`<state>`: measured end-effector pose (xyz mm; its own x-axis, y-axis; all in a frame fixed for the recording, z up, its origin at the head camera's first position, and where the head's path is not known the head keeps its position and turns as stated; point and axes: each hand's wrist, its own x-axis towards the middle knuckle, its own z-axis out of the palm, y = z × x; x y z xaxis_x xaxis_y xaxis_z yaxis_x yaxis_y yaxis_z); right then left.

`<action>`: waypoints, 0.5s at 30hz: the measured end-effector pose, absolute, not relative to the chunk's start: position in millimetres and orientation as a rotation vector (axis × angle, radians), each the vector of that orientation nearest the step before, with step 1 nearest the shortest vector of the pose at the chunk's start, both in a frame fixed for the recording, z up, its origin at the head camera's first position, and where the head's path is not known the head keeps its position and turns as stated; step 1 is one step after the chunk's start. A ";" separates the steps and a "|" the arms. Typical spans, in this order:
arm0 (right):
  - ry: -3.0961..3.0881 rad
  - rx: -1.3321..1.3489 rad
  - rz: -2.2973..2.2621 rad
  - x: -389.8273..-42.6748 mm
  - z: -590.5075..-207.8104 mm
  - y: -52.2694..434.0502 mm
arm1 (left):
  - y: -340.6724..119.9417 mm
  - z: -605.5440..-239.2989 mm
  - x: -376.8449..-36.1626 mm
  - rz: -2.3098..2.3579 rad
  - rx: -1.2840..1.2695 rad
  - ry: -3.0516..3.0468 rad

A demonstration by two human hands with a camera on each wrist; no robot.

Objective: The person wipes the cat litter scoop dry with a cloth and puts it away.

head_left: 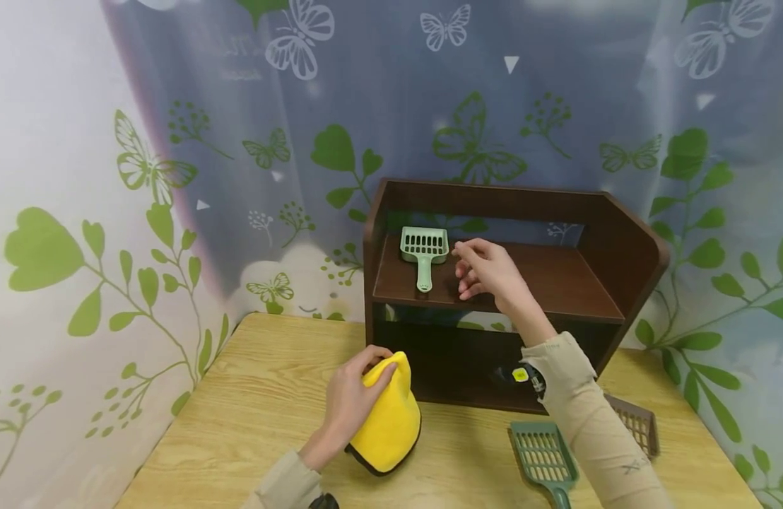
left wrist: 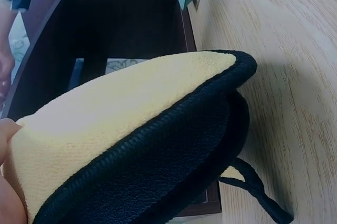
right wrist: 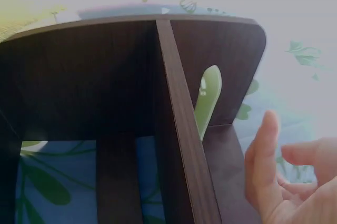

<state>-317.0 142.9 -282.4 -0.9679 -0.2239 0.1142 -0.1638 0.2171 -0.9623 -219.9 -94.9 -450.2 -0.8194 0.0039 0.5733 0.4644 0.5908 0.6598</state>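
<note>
resting on the wooden table (head_left: 271,396), near its middle, the left hand (head_left: 350,403) lies over a yellow mitt (head_left: 388,424), its fingers curled round the mitt's upper end and gripping it. the left wrist view shows the yellow mitt (left wrist: 116,129) close up, with a black edging and a black loop trailing onto the table beside it

a dark brown shelf unit (head_left: 595,283) stands at the back edge of the table, against a curtain (head_left: 143,177) printed with green leaves and butterflies. the right hand (head_left: 487,272) hovers above the upper shelf board, fingers loosely spread and relaxed, holding nothing. just beside it, toward the left end of that board, lies a pale green slotted scoop (head_left: 423,253), handle pointing to the front edge; hand and scoop are apart. in the right wrist view the right hand (right wrist: 289,182) is at the lower right corner, open, with the scoop (right wrist: 208,100) seen edge-on past the shelf's board

near the table's front right corner lies a darker green scoop (head_left: 544,456), and a brown slotted scoop (head_left: 636,424) shows behind the right sleeve
</note>
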 end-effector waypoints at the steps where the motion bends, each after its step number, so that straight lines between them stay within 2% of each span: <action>1: 2.412 -0.416 -1.948 -312.8 -283.9 147.1 | -94.7 -450.5 -220.1 -1.160 -0.368 -2.297; 8: 2.393 -0.669 -2.181 -282.0 -305.1 177.8 | -92.2 -452.7 -220.7 -1.131 -0.391 -2.267; 15: 2.404 -0.786 -2.150 -249.8 -335.1 207.4 | -88.6 -453.6 -221.2 -1.103 -0.415 -2.258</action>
<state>-249.8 207.4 -335.1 -0.8728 -0.2257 0.4327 -0.4551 0.0562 -0.8887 -221.2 -88.6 -453.6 -0.7800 0.0214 0.6255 0.5065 0.6087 0.6108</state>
